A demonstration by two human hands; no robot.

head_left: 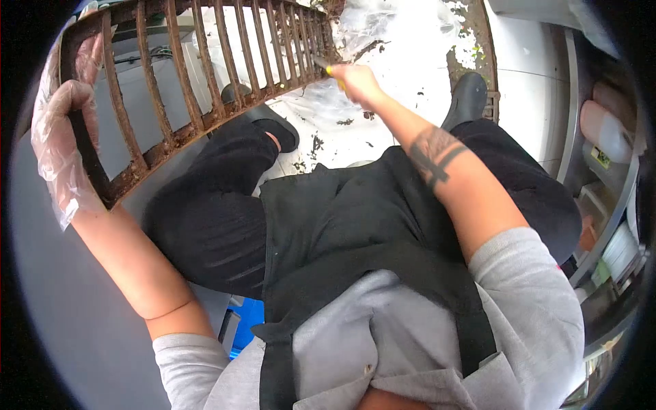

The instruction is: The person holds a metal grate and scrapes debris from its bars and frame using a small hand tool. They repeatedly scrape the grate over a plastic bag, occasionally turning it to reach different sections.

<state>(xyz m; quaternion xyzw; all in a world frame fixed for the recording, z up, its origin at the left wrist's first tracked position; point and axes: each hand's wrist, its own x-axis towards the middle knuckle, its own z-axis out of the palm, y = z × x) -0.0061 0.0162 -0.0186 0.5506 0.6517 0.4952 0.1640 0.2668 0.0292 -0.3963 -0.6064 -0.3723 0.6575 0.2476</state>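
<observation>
A long rusty metal drain grate (pixel 181 75) with many crossbars is tilted up at the upper left. My left hand (pixel 72 116), in a clear plastic glove, is wrapped round the grate's near end. At the grate's far end my bare right hand (pixel 357 85) is closed round the yellow handle of a small tool (pixel 329 70). Its narrow grey tip points at the bars; the exact kind of tool I cannot make out. Dark flakes of debris (pixel 318 143) lie on the white floor beneath.
An open floor channel (pixel 471 41) with dirt and pale bits runs along the upper right, beside my shoe (pixel 469 96). Crumpled clear plastic sheeting (pixel 383 27) lies on the floor. On the right stands a metal-framed shelf (pixel 567 109) with containers, and at the left a grey panel (pixel 68 294).
</observation>
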